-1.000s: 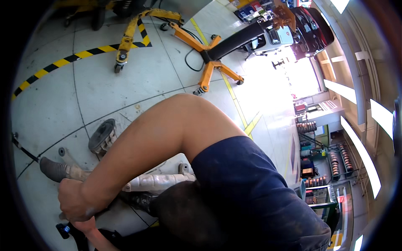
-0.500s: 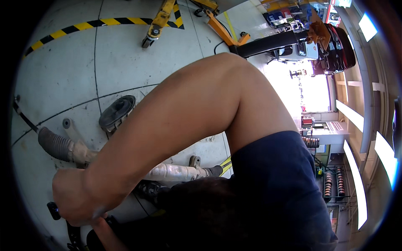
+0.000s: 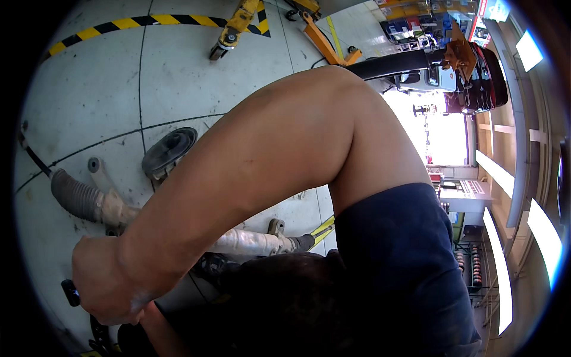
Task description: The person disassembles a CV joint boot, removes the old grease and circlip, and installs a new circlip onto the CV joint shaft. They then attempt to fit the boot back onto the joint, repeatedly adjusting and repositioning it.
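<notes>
My bare right arm bends across the view from a navy sleeve. At its end, in the lower left, my right hand (image 3: 104,279) is closed like a fist. A short black end (image 3: 70,293) sticks out beside it, but what it belongs to is hidden. Just under that hand a little of my left hand and wrist (image 3: 156,327) shows, its fingers covered. Close by on the floor lies a metal steering rack (image 3: 253,243) with a ribbed rubber boot (image 3: 76,193) and mounting lugs. My right forearm hides its middle part.
A dark oval part (image 3: 169,149) lies on the tiled floor beyond the forearm. Farther off are yellow-and-black floor tape (image 3: 131,22), a yellow wheeled leg (image 3: 235,30) and an orange stand (image 3: 324,41). A dark shoe (image 3: 211,265) is beside the rack.
The view has shifted slightly, so the floor tape and wheeled leg appear a little farther right. My right hand stays closed in nearly the same place.
</notes>
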